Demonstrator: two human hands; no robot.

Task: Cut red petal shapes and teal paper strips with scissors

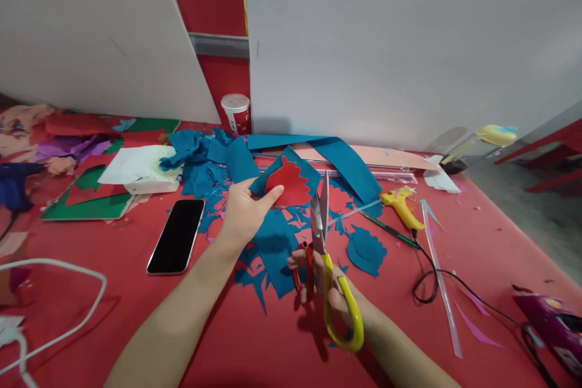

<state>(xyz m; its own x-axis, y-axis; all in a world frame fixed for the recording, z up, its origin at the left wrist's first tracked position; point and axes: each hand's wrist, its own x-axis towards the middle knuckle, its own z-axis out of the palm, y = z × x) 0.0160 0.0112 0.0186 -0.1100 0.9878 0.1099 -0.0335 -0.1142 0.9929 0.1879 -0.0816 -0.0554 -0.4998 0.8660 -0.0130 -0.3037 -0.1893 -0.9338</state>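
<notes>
My left hand [248, 209] pinches a red scalloped leaf-shaped piece [291, 182] laid over a teal sheet [313, 177], thumb on top. In my right hand [327, 282] is a pair of scissors [321, 230] with one yellow and one red handle. The scissor blades point up, slightly apart, close to the right edge of the red piece. A teal leaf-shaped cutout [366, 250] lies on the table to the right of the scissors. Beneath my hands are teal strips [276, 248] and many small teal scraps.
A yellow glue gun [402, 206] with a black cord and a green pen [391, 230] lie at the right. A phone [177, 236] rests at the left, near a white box [152, 176]. Behind stand a lidded cup [236, 112] and white panels [386, 54]. A purple tool [550, 321] is at far right.
</notes>
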